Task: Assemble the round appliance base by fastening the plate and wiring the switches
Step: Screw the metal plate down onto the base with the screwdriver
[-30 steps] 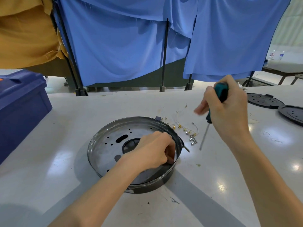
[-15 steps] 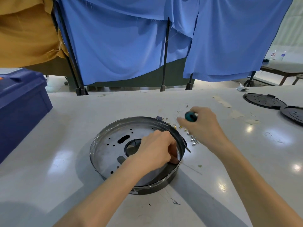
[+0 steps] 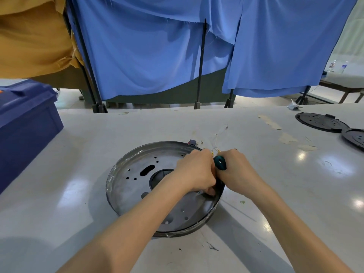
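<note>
The round base (image 3: 134, 186) sits on the white table (image 3: 65, 203). The left hand (image 3: 195, 172) curls its fingers down inside the base's right rim, and what they hold is hidden. The right hand (image 3: 238, 174) grips the teal screwdriver (image 3: 220, 163) just beside them.

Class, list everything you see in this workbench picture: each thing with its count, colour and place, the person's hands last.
round base: one, dark metal, table centre
plate: one, grey, perforated, inside the base
screwdriver: one, teal handle, at the base's right rim
terminals and wires: several, brass and clear, behind the base
round discs: two, black, far right
crate: one, blue, left edge
blue cloths: several, hanging behind
mustard cloth: one, upper left
table: one, white
left hand: fingers curled inside the base
right hand: grips the screwdriver
</note>
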Available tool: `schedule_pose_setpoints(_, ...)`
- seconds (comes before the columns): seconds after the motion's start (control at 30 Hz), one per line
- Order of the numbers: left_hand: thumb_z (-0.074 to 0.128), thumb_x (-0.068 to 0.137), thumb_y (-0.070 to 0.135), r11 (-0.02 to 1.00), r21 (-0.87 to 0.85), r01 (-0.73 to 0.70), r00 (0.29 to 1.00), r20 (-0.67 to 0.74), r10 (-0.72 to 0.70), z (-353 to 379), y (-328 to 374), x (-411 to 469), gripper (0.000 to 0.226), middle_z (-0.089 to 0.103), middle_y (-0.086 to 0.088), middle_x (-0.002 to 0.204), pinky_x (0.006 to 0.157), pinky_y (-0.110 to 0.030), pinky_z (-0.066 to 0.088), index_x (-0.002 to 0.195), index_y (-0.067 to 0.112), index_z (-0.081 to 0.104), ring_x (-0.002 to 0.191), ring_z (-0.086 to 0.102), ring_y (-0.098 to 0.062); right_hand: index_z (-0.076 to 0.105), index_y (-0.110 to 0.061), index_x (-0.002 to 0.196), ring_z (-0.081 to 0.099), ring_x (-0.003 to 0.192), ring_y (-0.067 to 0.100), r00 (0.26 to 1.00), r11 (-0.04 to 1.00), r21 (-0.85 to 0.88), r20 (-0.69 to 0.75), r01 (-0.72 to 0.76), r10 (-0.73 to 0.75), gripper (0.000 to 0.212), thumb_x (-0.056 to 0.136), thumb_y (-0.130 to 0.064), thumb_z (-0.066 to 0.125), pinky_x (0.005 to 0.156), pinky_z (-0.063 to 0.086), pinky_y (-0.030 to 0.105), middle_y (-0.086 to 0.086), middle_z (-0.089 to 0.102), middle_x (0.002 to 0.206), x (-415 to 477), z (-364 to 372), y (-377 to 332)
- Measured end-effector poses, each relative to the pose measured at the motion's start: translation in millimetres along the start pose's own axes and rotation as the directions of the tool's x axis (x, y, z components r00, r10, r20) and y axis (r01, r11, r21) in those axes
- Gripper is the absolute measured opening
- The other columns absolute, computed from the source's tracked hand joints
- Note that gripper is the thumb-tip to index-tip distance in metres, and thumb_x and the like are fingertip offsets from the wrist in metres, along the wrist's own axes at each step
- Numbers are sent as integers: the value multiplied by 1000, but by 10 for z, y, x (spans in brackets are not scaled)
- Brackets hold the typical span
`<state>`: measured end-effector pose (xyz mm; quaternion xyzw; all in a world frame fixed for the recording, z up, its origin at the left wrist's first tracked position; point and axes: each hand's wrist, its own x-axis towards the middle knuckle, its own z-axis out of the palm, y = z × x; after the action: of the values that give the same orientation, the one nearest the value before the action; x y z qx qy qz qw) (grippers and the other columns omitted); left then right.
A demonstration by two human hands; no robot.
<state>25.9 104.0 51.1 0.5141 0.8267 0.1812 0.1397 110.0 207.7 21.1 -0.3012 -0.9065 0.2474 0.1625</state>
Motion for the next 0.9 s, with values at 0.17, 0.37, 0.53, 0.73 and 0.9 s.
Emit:
schedule_pose_setpoints(0.17, 81, 63, 7, 991, -124, 45, 999, 30, -42, 62, -70, 41, 10, 70, -11, 73, 71, -43, 59, 66, 8, 71, 77, 66, -28, 56, -17, 76, 57, 76, 31, 1000, 999, -30, -25, 10, -11, 9, 80, -8, 58, 64, 46, 35, 6, 59, 74, -11, -5, -6)
schedule_pose_setpoints(0.37, 87, 66, 15, 957, -284, -62, 995, 53, 81, -8, -231, 3, 21, 65, 1, 59, 55, -23, 50, 60, 18, 67, 55, 59, -11, 63, -10, 84, 55, 80, 30, 999, 999, -35, -48, 9, -11, 7, 80, -7, 59, 65, 46, 36, 9, 61, 77, -36, -7, -29)
schedule_pose_setpoints(0.53, 82, 70, 42, 973, 229, -5, 930, -356, 89, -138, -497, 231, 57, 48, 6, 117, 83, -31, 41, 119, 29, 55, 110, 41, -14, 60, -7, 79, 46, 71, 27, 996, 999, -31, -72, 41, -43, 3, 80, -5, 59, 56, 31, 31, 3, 49, 66, -48, -2, -12)
schedule_pose_setpoints(0.73, 68, 83, 48, 968, 249, -34, 998, -38, 45, -149, -749, 599, 62, 44, 5, 141, 112, -49, 3, 139, 37, 43, 142, 20, -18, 53, 1, 72, 34, 56, 22, 998, 999, -11, -61, 32, -33, 10, 78, -5, 59, 49, 27, 30, 3, 38, 59, -29, -4, 29)
schedule_pose_setpoints(0.9, 59, 93, 41, 979, 198, -46, 998, -43, 55, -203, -789, 793, 29, 62, 9, 119, 109, -47, 5, 121, 37, 58, 121, 47, -17, 42, -7, 63, 29, 52, 19, 999, 1000, 1, -39, 8, -8, 22, 78, -6, 58, 47, 23, 29, 2, 33, 59, -19, -3, 35)
